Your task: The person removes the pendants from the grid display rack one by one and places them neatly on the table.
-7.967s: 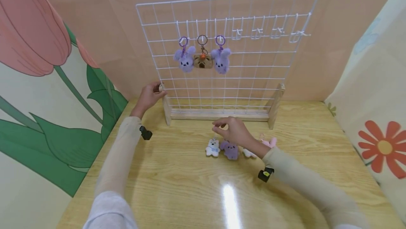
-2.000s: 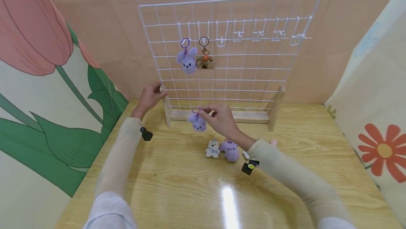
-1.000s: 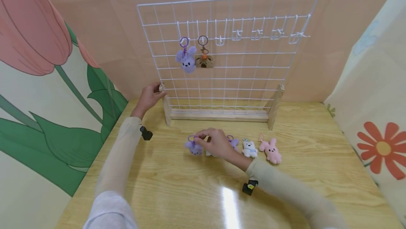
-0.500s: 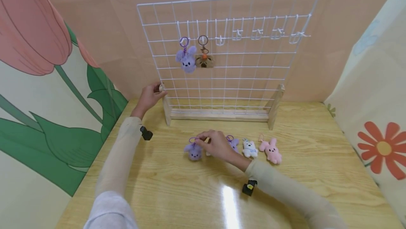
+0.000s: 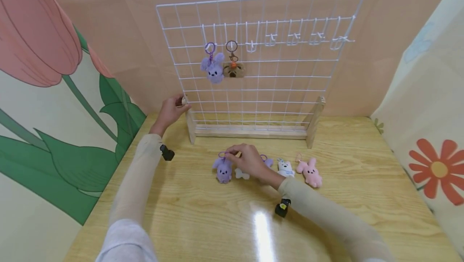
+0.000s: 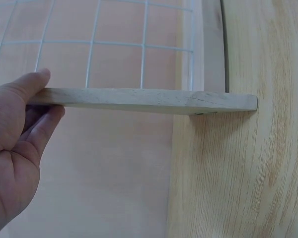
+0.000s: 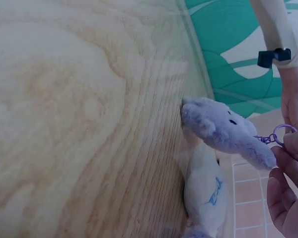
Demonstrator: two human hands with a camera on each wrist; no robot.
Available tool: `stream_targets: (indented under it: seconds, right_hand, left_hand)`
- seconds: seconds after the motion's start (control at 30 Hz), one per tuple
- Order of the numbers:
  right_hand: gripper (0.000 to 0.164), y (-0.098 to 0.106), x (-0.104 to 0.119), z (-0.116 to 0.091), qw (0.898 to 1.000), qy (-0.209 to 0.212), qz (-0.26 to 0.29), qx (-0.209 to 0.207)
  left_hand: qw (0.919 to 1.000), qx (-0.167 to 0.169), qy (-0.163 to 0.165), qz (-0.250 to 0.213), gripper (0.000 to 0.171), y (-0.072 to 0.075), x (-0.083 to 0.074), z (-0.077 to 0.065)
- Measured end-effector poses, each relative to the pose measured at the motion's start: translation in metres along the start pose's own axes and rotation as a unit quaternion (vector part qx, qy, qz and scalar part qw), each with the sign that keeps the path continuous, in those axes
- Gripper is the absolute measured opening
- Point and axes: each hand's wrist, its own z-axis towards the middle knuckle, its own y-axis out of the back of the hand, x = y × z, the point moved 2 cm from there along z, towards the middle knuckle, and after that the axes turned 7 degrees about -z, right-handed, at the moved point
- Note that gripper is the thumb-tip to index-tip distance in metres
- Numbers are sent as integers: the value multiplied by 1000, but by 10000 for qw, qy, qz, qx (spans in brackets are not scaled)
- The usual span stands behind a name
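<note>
My left hand (image 5: pixel 170 111) grips the top of the left wooden post (image 6: pixel 139 98) of a white wire grid rack (image 5: pixel 259 133). My right hand (image 5: pixel 250 161) pinches the purple ring of a purple plush keychain (image 5: pixel 223 170), also seen from the side as a plush keychain (image 7: pixel 221 124) in the right wrist view. The plush is nearly upright, its feet at the tabletop. Partly hidden behind this hand are a white plush (image 5: pixel 242 174) and a second purple plush (image 5: pixel 268 161). A white plush with a blue bow (image 5: pixel 285 168) and a pink rabbit plush (image 5: pixel 311 172) lie to the right.
On the rack's two left hooks hang a purple plush (image 5: pixel 214 70) and a brown bear plush (image 5: pixel 233 70). Several bare white hooks (image 5: pixel 271 40) continue to the right. The rack stands near the back of a wood-grain table (image 5: pixel 203 213), with printed backdrops behind and beside it.
A purple plush has left the third hook and come down to the left end of the row. In the last half second my right hand rose slightly, pulling it more upright. My left hand stayed put.
</note>
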Motion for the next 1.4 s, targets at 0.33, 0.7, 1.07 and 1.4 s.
stream_targets:
  seconds: [0.33,0.7,1.07,1.4]
  right_hand:
    - [11,-5,-9,10,9994,-259,-245,23]
    - [7,-15,-23,10,9976,-533,-435,47]
    - [8,-19,-26,14,9971,-435,-595,197]
    - [11,-16,-29,14,9966,-352,-725,160]
  left_hand:
    - [9999,-13,-33,-102,37,-1,2,2]
    - [10000,-16,-53,-35,37,0,1,-1]
    - [10000,17,-19,-75,43,1,0,0]
    - [9999,-3,73,-114,48,1,1,1]
